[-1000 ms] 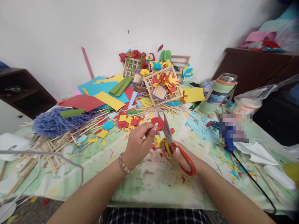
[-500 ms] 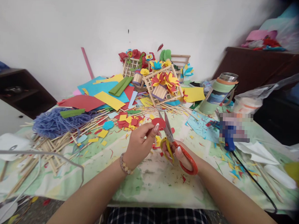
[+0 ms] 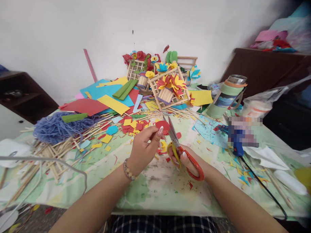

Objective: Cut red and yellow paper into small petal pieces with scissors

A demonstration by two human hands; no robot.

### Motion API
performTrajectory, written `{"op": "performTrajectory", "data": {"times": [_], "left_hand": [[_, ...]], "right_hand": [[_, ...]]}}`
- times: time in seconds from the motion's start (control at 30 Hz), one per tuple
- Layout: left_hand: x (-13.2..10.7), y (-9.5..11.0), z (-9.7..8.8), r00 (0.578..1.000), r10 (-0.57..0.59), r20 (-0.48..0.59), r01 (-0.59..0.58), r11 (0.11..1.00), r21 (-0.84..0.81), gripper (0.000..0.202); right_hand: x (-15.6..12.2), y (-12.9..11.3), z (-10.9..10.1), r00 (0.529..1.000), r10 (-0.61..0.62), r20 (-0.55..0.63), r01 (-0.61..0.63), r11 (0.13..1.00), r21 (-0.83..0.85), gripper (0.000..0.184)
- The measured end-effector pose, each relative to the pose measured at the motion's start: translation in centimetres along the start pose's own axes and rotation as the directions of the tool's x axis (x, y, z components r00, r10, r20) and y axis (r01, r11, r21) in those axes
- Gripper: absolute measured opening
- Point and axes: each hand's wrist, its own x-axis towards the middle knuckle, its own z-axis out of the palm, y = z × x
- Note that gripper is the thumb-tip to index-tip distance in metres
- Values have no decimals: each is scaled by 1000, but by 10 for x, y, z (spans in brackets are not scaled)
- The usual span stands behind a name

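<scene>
Between the thumb and fingers of my left hand (image 3: 144,148) is pinched a piece of red paper (image 3: 162,125) with a rounded edge. My right hand (image 3: 188,160) is wrapped round a pair of scissors (image 3: 175,136) with one red and one yellow handle loop. Their blades point away from me, slightly parted, right beside the red paper. Just beyond my left hand lies a heap of small red and yellow paper scraps (image 3: 134,125). My fingers hide part of the red piece.
Stick frames with paper flowers (image 3: 169,86) stand at the back. Coloured paper sheets (image 3: 86,106), purple yarn (image 3: 60,126) and thin sticks lie left. On the right are a green bottle (image 3: 225,97), a blue glue gun (image 3: 237,143) with a black cord and a white tissue (image 3: 267,157).
Both hands, the scissors and the red paper have shifted very slightly left. The red piece is still in my left fingers and the blades stay parted.
</scene>
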Motion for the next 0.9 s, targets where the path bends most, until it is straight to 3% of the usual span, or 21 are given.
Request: {"op": "performTrajectory", "data": {"times": [0.9], "left_hand": [[0,1,-1,999,-40,19,40,999,-25,39]], "right_hand": [[2,-2,0,999,-26,-33,26,999,-22,70]]}}
